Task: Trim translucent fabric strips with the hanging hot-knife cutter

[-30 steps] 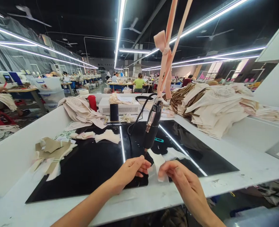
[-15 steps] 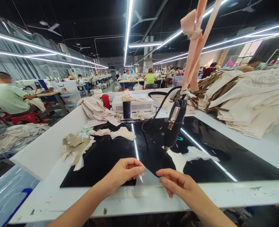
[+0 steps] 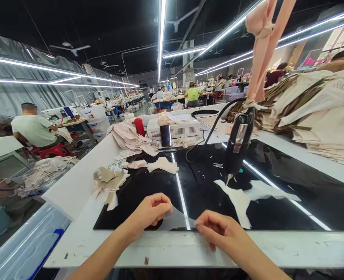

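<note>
My left hand [image 3: 152, 210] pinches one edge of a thin translucent sheet [image 3: 177, 220], which stretches across the gap between my hands. At its other end my right hand [image 3: 218, 228] is closed in a pinch on the sheet's edge. Beneath them lies the front part of a glossy black board [image 3: 137, 194]. A black pen-like tool [image 3: 238, 144] hangs tip down beyond my right hand, tied up by pink fabric strips [image 3: 261, 58]. Near its tip a white fabric piece [image 3: 239, 202] rests on the board, with a thinner pale piece [image 3: 269, 190] beside it.
Tan and white scraps [image 3: 110, 181] lie at the board's left. Farther back stand a phone [image 3: 165, 136], a white vented box [image 3: 176, 130] and a red spool [image 3: 139, 127]. A tall garment stack [image 3: 329, 116] fills the right. A seated person [image 3: 33, 126] works at left.
The view has swung left, so things sit farther right. My right hand now pinches the sheet's edge, its fingers more closed than before. The sheet hangs in a curve between my hands.
</note>
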{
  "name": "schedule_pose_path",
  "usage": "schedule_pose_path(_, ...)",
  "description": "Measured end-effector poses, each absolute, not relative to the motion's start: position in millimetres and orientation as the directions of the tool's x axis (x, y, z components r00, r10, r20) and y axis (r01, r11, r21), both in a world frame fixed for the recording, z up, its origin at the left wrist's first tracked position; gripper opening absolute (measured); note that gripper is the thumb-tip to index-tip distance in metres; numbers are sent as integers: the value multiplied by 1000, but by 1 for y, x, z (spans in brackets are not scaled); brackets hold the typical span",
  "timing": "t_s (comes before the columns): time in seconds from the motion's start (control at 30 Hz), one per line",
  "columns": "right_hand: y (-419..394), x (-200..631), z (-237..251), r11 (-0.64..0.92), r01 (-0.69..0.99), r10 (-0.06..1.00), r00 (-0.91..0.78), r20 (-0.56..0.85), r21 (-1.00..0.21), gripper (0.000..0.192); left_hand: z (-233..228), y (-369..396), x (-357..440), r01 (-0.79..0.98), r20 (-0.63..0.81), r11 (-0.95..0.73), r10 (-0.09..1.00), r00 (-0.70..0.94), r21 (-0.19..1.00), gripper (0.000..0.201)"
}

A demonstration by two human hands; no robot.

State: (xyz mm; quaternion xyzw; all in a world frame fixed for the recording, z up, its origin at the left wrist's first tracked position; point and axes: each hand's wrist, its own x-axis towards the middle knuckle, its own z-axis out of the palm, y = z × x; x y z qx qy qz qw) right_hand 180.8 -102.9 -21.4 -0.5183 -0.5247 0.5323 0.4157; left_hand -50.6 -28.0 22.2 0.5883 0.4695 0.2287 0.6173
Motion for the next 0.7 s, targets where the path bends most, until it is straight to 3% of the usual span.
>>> schedule_pose_path(0.2, -99, 173, -23, -99, 89, 981, -158, -112, -991, 28, 22, -24, -56, 300, -306, 187, 853, 422, 936, 25)
schedule_pose_path(0.33, -98, 172, -27, -75, 181, 985, -138, -101, -981, 25, 17, -20, -59, 322, -289, 156, 859, 421, 934, 28)
schedule_pose_path(0.57, -93, 170, -36, 208, 500, 978, -118, 171, -841, 20, 6, -7, -60, 421, -90, -112, 898, 431, 900, 25)
schedule_pose_path(0.7, -85, 168, -37, 279, 595, 959, -131, 252, -754, 22, 5, 3, -59, 503, 9, -254, 899, 438, 826, 22)
